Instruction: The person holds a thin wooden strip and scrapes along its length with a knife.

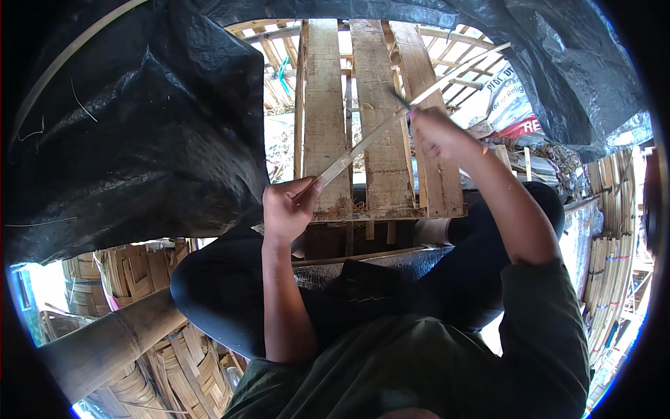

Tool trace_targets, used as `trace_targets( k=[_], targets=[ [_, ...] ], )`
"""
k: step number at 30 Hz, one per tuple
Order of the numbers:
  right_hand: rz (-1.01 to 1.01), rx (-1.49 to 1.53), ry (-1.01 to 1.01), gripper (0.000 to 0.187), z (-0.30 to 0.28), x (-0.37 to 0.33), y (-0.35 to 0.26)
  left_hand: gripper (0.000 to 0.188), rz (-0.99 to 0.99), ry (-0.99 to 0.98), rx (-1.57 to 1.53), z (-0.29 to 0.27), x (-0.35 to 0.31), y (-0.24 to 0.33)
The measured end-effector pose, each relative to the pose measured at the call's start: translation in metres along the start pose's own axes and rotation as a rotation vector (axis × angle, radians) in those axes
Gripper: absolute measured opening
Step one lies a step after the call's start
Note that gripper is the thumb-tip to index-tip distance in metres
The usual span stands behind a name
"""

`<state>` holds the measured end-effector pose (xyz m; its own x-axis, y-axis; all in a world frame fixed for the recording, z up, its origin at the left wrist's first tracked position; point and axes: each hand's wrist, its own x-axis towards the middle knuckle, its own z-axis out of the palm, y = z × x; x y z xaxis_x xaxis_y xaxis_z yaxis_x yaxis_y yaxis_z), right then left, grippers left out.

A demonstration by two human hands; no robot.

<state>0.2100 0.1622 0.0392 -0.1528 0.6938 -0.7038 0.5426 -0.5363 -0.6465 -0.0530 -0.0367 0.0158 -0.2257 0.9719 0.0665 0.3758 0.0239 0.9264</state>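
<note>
A long, pale bamboo strip (380,131) slants up to the right across a bench of wooden slats (324,77). Its near end is in my left hand (287,209), with the fingers closed round it just before the bench's front edge. My right hand (440,133) is closed on a small knife (400,100), slightly blurred, at the right side of the bench. The dark blade points up to the left and crosses the strip; whether it cuts in cannot be made out. Most of the knife's handle is hidden in the fist.
Black plastic sheeting (139,140) hangs at the left, and more sheeting (558,70) at the upper right. A printed sack (506,105) lies beyond the bench. A thick bamboo pole (115,339) and woven bamboo pieces (188,363) are at lower left. Bundled strips (607,279) stand at right.
</note>
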Motion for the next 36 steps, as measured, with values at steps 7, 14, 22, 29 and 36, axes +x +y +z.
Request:
trace_targets(
  k=[7,14,22,29,36],
  targets=[
    [-0.048,-0.074,0.099,0.042,0.026,-0.032,0.005,0.008,0.101,0.001,0.115,0.001,-0.007,0.003],
    [-0.074,-0.083,0.059,0.037,0.016,-0.076,0.026,0.005,0.151,-0.051,0.334,0.006,-0.029,0.049],
    [-0.065,-0.203,0.042,0.039,-0.028,-0.118,0.040,0.015,0.051,-0.245,0.555,0.028,-0.045,0.142],
    [-0.168,-0.441,0.054,0.044,-0.016,-0.153,0.042,0.018,0.191,-0.194,0.431,0.061,-0.056,0.116],
    [-0.339,-0.541,0.232,0.037,-0.035,-0.116,0.052,0.017,0.227,-0.012,0.510,0.067,-0.048,0.107]
  ],
)
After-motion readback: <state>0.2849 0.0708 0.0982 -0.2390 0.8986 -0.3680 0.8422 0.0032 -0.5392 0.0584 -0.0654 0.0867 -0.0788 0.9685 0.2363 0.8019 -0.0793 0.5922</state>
